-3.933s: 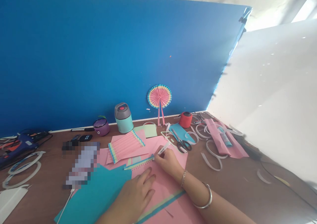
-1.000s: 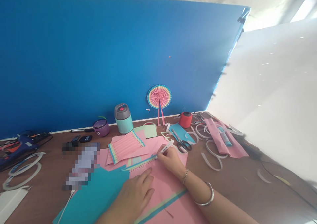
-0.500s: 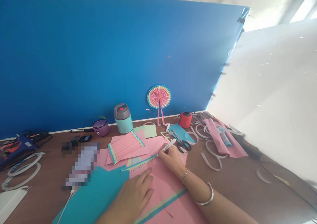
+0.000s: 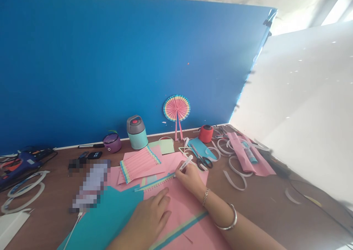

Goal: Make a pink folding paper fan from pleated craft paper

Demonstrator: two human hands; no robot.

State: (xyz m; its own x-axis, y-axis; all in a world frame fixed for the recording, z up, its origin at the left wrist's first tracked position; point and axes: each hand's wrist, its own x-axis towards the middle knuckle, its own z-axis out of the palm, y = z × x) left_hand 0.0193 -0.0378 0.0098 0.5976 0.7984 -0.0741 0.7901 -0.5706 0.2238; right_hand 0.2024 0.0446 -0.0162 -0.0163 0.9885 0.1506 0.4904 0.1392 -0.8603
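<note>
on table, pink paper with dotted, striped edge; right hand grasping white marker, tip at edge; left hand unclenched, laid flat on paper; beyond, pleated pink sheet; scissors near marker.

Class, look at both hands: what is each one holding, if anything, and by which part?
The right hand holds a white marker near its lower end; the left hand lies on pink paper, gripping nothing.

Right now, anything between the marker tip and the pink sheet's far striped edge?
Nothing visible: the right hand holds the white marker, tip at that striped edge; the left hand lies clear of the tip.
</note>
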